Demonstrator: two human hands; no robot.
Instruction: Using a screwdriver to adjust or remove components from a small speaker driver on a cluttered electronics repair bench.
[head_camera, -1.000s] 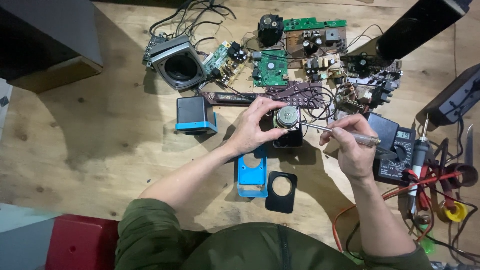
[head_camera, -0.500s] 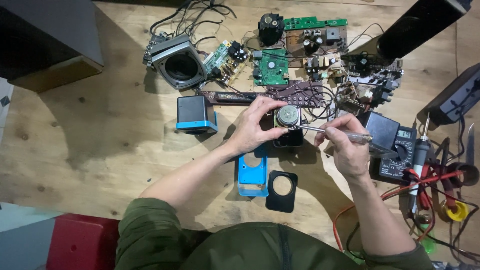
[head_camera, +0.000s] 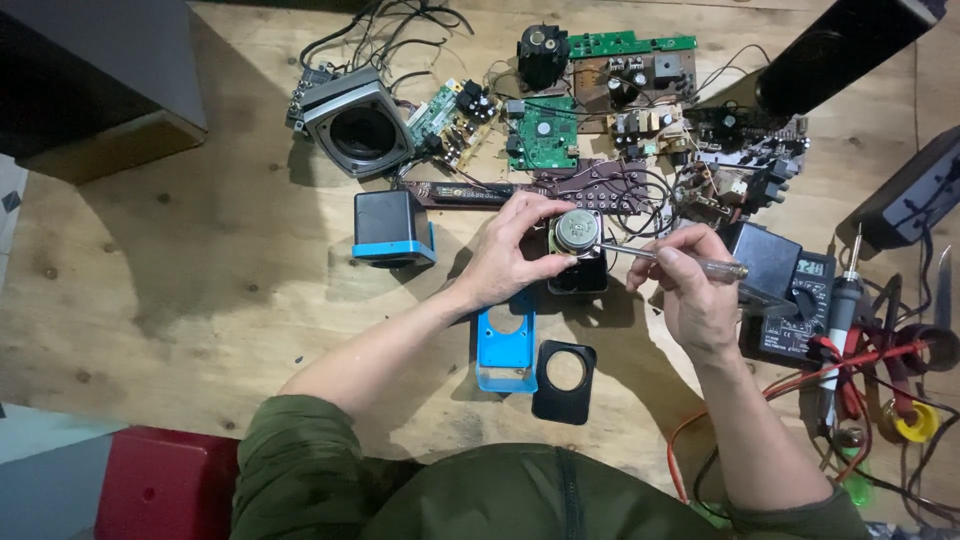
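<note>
My left hand (head_camera: 510, 250) grips a small round speaker driver (head_camera: 578, 231) sitting on top of a black box-shaped housing (head_camera: 580, 277). My right hand (head_camera: 693, 290) holds a thin screwdriver (head_camera: 665, 257) with a clear handle, its metal tip pointing left and touching the driver's right edge. Just below the hands lie a blue plastic frame (head_camera: 506, 345) with a round hole and a black square cover (head_camera: 565, 380) with a round hole.
A black and blue cube speaker (head_camera: 392, 227) stands left of my hands. A grey square speaker (head_camera: 355, 125) and several circuit boards (head_camera: 600, 110) lie at the back. A multimeter (head_camera: 790, 310), soldering iron (head_camera: 842, 320) and coloured wires lie on the right. Wooden tabletop (head_camera: 170, 270).
My right hand and the screwdriver shifted slightly left and up toward the driver. My left hand stays on the driver.
</note>
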